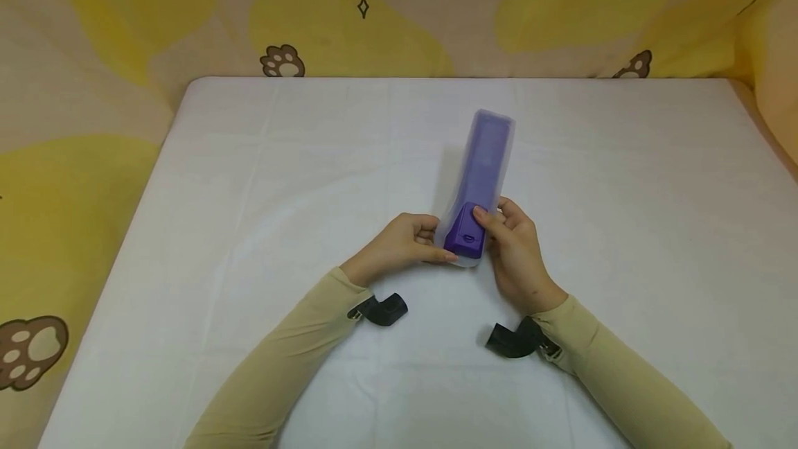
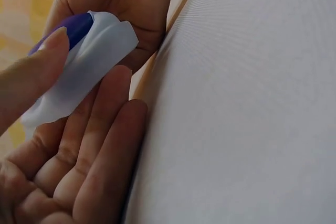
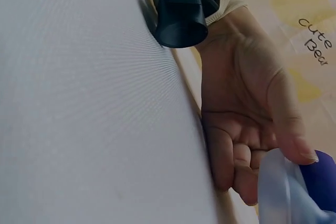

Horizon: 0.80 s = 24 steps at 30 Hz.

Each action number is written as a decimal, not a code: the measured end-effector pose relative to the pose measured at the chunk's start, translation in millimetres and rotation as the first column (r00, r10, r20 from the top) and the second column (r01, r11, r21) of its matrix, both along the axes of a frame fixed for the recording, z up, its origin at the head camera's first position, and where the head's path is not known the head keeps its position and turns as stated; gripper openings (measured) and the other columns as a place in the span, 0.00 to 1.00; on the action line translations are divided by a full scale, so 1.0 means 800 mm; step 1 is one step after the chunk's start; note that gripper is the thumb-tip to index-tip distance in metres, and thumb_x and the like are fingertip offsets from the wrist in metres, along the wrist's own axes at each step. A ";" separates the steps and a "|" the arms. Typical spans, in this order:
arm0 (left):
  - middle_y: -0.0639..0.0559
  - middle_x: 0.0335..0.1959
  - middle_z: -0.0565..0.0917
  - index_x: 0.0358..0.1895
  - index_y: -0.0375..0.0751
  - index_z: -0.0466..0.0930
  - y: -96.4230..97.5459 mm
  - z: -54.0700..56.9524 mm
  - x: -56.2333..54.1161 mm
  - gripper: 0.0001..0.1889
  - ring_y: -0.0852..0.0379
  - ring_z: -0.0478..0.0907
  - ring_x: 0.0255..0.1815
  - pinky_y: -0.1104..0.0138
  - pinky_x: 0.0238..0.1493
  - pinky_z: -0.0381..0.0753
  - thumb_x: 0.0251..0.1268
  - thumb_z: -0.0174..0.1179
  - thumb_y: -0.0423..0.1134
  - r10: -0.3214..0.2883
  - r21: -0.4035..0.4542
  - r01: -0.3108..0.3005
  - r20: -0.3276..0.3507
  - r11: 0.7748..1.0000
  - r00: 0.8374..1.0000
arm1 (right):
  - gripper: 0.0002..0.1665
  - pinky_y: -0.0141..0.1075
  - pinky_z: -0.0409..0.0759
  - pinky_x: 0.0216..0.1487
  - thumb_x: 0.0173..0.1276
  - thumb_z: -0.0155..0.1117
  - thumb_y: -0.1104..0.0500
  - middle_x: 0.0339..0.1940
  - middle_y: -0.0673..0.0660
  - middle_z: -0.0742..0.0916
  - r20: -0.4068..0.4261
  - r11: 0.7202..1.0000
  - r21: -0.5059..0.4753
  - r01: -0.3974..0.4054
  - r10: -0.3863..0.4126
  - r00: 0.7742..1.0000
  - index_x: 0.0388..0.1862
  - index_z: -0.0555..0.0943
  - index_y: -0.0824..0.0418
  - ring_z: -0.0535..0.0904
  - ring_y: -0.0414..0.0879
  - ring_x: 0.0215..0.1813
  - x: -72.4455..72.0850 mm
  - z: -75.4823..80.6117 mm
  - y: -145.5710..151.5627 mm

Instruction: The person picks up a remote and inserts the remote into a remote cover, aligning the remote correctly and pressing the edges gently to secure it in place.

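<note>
Both hands hold a long, narrow plastic case (image 1: 489,151), translucent and pale purple, with a dark purple piece (image 1: 467,231) at its near end. My left hand (image 1: 408,244) pinches the near left corner, thumb on top and fingers under the edge. On the right side, my right hand (image 1: 520,255) grips the case, its thumb lying on the dark purple piece. In the left wrist view, the rounded, milky end of the case (image 2: 89,77) lies between the left thumb and fingers. The right wrist view shows just one end of the case (image 3: 275,192). Whatever is inside cannot be made out.
A white-covered table (image 1: 299,144) lies under the hands. Behind it hangs a yellow and beige patterned cloth (image 1: 399,26). Black curved pieces sit at the left wrist (image 1: 386,309) and the right wrist (image 1: 514,339).
</note>
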<state>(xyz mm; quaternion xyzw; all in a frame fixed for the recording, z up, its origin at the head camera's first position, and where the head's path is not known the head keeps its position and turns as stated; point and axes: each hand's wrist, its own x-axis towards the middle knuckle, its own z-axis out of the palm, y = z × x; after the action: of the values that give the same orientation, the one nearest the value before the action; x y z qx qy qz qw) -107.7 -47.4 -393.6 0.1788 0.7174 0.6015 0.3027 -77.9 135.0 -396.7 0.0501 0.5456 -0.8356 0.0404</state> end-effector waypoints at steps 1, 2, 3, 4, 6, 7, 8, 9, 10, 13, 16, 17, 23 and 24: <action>0.46 0.29 0.85 0.38 0.30 0.77 0.001 0.000 0.000 0.11 0.63 0.77 0.26 0.73 0.28 0.73 0.53 0.68 0.29 0.003 -0.004 -0.003 -0.005 1.000 1.000 | 0.15 0.30 0.79 0.44 0.70 0.54 0.66 0.35 0.48 0.87 0.009 1.000 -0.005 -0.004 0.004 1.000 0.54 0.68 0.66 0.82 0.38 0.39 0.000 0.001 0.001; 0.47 0.28 0.85 0.37 0.31 0.77 0.001 0.000 0.000 0.11 0.63 0.77 0.26 0.73 0.27 0.73 0.52 0.68 0.29 0.009 -0.009 -0.009 -0.007 1.000 1.000 | 0.15 0.30 0.80 0.43 0.71 0.54 0.66 0.35 0.49 0.87 0.019 1.000 -0.011 -0.007 0.007 1.000 0.54 0.68 0.66 0.83 0.39 0.38 0.000 0.001 0.002; 0.47 0.27 0.85 0.34 0.31 0.76 0.002 -0.001 0.000 0.10 0.63 0.77 0.25 0.73 0.28 0.74 0.52 0.68 0.28 0.016 -0.008 -0.016 -0.002 1.000 1.000 | 0.15 0.30 0.80 0.43 0.71 0.54 0.66 0.35 0.49 0.87 0.029 1.000 -0.018 -0.011 0.012 1.000 0.54 0.68 0.66 0.83 0.39 0.38 -0.001 0.002 0.004; 0.47 0.25 0.84 0.32 0.31 0.75 0.003 0.000 0.001 0.09 0.62 0.78 0.26 0.72 0.29 0.77 0.53 0.67 0.27 0.024 -0.004 -0.024 0.007 1.000 1.000 | 0.15 0.31 0.80 0.42 0.71 0.54 0.66 0.35 0.49 0.87 0.039 1.000 -0.027 -0.016 0.017 0.999 0.54 0.68 0.66 0.83 0.39 0.37 -0.001 0.003 0.005; 0.47 0.23 0.83 0.28 0.31 0.72 0.003 0.000 0.001 0.08 0.61 0.80 0.26 0.69 0.33 0.81 0.53 0.64 0.24 0.040 0.012 -0.040 0.031 0.999 0.999 | 0.14 0.31 0.81 0.40 0.71 0.54 0.66 0.34 0.50 0.87 0.055 0.999 -0.042 -0.027 0.029 0.998 0.54 0.67 0.66 0.84 0.40 0.35 -0.002 0.006 0.008; 0.48 0.23 0.83 0.26 0.32 0.70 0.004 0.000 0.001 0.09 0.60 0.81 0.27 0.67 0.35 0.82 0.54 0.63 0.23 0.048 0.022 -0.049 0.046 0.999 0.998 | 0.14 0.31 0.81 0.40 0.71 0.54 0.66 0.33 0.50 0.87 0.063 0.998 -0.052 -0.032 0.035 0.997 0.53 0.67 0.66 0.84 0.40 0.34 -0.002 0.007 0.009; 0.48 0.22 0.82 0.24 0.32 0.68 0.004 0.000 0.001 0.10 0.59 0.82 0.27 0.65 0.36 0.83 0.54 0.61 0.21 0.053 0.033 -0.055 0.062 0.998 0.997 | 0.14 0.31 0.82 0.39 0.71 0.54 0.66 0.32 0.51 0.87 0.071 0.997 -0.064 -0.037 0.042 0.997 0.53 0.67 0.67 0.84 0.41 0.33 -0.003 0.008 0.010; 0.48 0.22 0.82 0.24 0.33 0.67 0.004 0.001 0.001 0.11 0.58 0.82 0.28 0.63 0.37 0.83 0.54 0.60 0.20 0.056 0.046 -0.059 0.073 0.997 0.996 | 0.14 0.32 0.82 0.39 0.71 0.54 0.66 0.32 0.51 0.87 0.079 0.996 -0.080 -0.044 0.050 0.996 0.53 0.67 0.67 0.84 0.41 0.33 -0.003 0.010 0.012; 0.48 0.21 0.81 0.23 0.34 0.66 0.003 0.001 0.001 0.12 0.59 0.82 0.27 0.64 0.37 0.83 0.54 0.60 0.20 0.055 0.041 -0.057 0.063 0.998 0.997 | 0.14 0.32 0.82 0.39 0.71 0.54 0.67 0.32 0.52 0.87 0.088 0.994 -0.093 -0.050 0.058 0.994 0.53 0.67 0.68 0.84 0.41 0.33 -0.003 0.012 0.013; 0.50 0.21 0.82 0.21 0.35 0.67 0.000 0.002 0.000 0.13 0.60 0.81 0.28 0.65 0.36 0.83 0.55 0.62 0.22 0.039 0.050 -0.042 0.047 0.998 0.998 | 0.14 0.33 0.82 0.40 0.71 0.53 0.68 0.34 0.54 0.86 0.120 0.988 -0.138 -0.066 0.083 0.989 0.53 0.68 0.70 0.84 0.42 0.35 -0.006 0.017 0.016; 0.51 0.20 0.82 0.20 0.34 0.69 -0.004 0.004 0.000 0.13 0.61 0.80 0.27 0.70 0.33 0.80 0.54 0.65 0.25 0.017 0.047 -0.017 0.007 0.999 1.000 | 0.14 0.35 0.82 0.42 0.71 0.52 0.69 0.36 0.57 0.86 0.155 0.980 -0.185 -0.078 0.108 0.982 0.53 0.68 0.71 0.84 0.44 0.37 -0.009 0.022 0.018; 0.51 0.22 0.83 0.21 0.34 0.71 -0.006 0.004 0.000 0.11 0.61 0.81 0.28 0.70 0.34 0.80 0.54 0.65 0.25 0.007 0.058 -0.008 0.010 0.998 1.000 | 0.13 0.36 0.82 0.42 0.71 0.52 0.69 0.36 0.57 0.86 0.168 0.977 -0.199 -0.081 0.115 0.979 0.52 0.68 0.72 0.84 0.44 0.37 -0.010 0.024 0.019; 0.50 0.26 0.85 0.28 0.31 0.79 -0.010 0.007 -0.001 0.05 0.62 0.81 0.29 0.72 0.33 0.77 0.53 0.67 0.27 -0.059 0.053 0.059 -0.013 0.997 0.998 | 0.08 0.38 0.83 0.40 0.72 0.49 0.71 0.34 0.60 0.86 0.218 0.956 -0.283 -0.082 0.147 0.965 0.42 0.76 0.71 0.85 0.48 0.37 -0.015 0.025 0.023; 0.50 0.26 0.85 0.28 0.31 0.79 -0.010 0.008 -0.002 0.05 0.61 0.80 0.29 0.72 0.33 0.77 0.53 0.67 0.27 -0.064 0.052 0.064 -0.013 0.997 0.998 | 0.09 0.38 0.83 0.40 0.72 0.48 0.71 0.34 0.61 0.86 0.221 0.951 -0.297 -0.082 0.152 0.963 0.41 0.77 0.71 0.85 0.48 0.37 -0.015 0.024 0.024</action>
<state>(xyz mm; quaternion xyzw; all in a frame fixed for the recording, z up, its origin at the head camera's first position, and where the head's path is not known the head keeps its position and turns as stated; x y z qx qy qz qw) -109.0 -55.4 -387.4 0.2130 0.6969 0.6092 0.3128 -90.2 154.3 -377.4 0.1121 0.4127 -0.8892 0.1628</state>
